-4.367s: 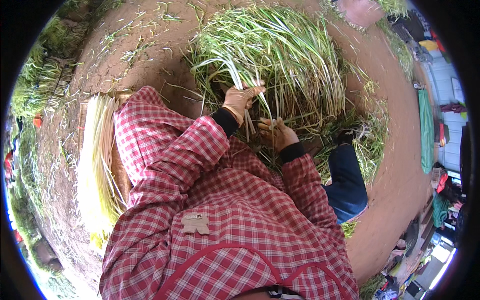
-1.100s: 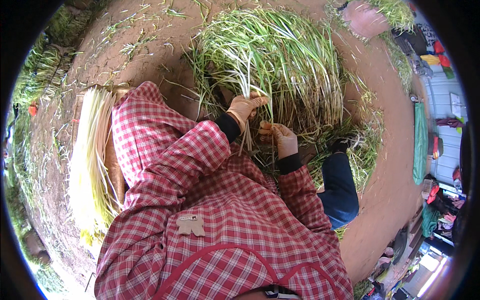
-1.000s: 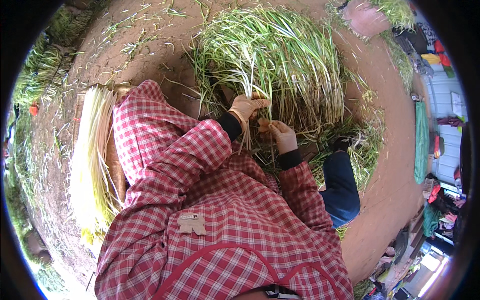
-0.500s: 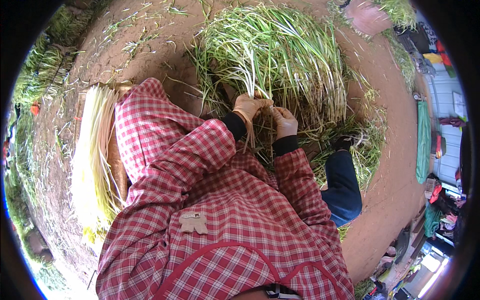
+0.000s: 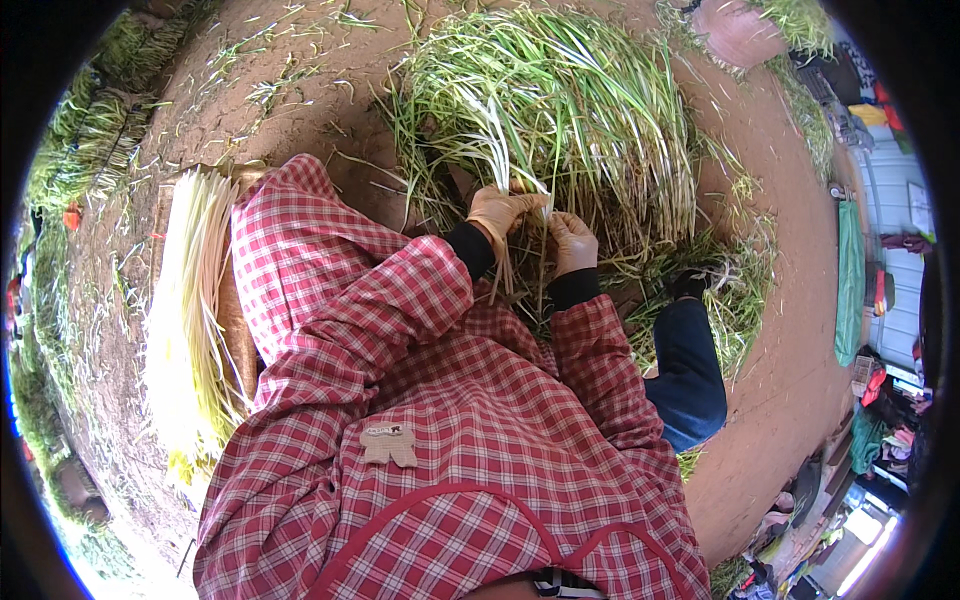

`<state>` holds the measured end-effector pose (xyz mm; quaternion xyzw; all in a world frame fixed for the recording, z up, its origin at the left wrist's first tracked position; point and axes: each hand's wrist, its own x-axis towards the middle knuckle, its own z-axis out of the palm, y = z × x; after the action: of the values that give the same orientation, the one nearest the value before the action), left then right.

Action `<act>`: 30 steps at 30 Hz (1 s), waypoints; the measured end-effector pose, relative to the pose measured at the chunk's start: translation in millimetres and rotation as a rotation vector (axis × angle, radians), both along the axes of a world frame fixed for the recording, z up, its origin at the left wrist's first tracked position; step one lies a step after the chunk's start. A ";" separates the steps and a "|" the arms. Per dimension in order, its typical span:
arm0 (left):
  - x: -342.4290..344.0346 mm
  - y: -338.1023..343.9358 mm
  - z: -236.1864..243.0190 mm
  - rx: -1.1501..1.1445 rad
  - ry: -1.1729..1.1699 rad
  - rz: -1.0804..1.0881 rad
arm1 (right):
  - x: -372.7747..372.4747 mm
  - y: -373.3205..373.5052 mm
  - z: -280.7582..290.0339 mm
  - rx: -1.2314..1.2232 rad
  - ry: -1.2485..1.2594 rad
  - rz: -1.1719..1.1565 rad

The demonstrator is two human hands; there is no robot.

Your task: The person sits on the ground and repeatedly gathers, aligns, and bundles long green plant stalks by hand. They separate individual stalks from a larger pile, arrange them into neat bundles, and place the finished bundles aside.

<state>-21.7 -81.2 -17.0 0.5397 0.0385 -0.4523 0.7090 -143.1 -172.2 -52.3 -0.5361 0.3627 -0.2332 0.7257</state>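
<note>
My left hand (image 5: 497,212), in a thin tan glove, is closed around a few long pale stalks (image 5: 501,150). Their leafy tops reach up over the pile, and their lower ends hang below the palm. Close on its right, my right hand (image 5: 573,243), also gloved, pinches a thin stalk whose pale upper part lies at the left fingertips. Just beyond both hands spreads a large heap of green leafy stalks (image 5: 590,110), with whitish lower ends toward the right. The exact grip inside each fist is hidden.
To my left, trimmed yellowish-white stalks (image 5: 190,320) lie in a long row beside my checked-cloth knee. Loose leaf scraps (image 5: 290,80) litter the brown ground. A dark trouser leg (image 5: 688,370) stands at right. Green bundles (image 5: 90,150) line the far left.
The right hand has shifted very slightly, and the pale stalk between the hands now leans differently. The left hand keeps its hold on the stalks in nearly the same place.
</note>
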 end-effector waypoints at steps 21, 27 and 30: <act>14.7 -2.9 -2.1 -0.182 0.068 -0.067 | -30.9 11.7 29.5 0.595 0.022 0.194; 2.0 3.8 -11.8 -0.178 0.062 -0.077 | -1.5 -7.6 13.2 0.317 -0.190 0.146; -5.5 6.2 -15.0 -0.171 0.097 -0.057 | -0.5 -7.3 12.1 0.170 -0.020 0.128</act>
<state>-27.2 -75.0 -32.0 0.4554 0.0188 -0.4995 0.7367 -143.6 -179.5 -40.2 -0.4924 0.3388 -0.1600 0.7856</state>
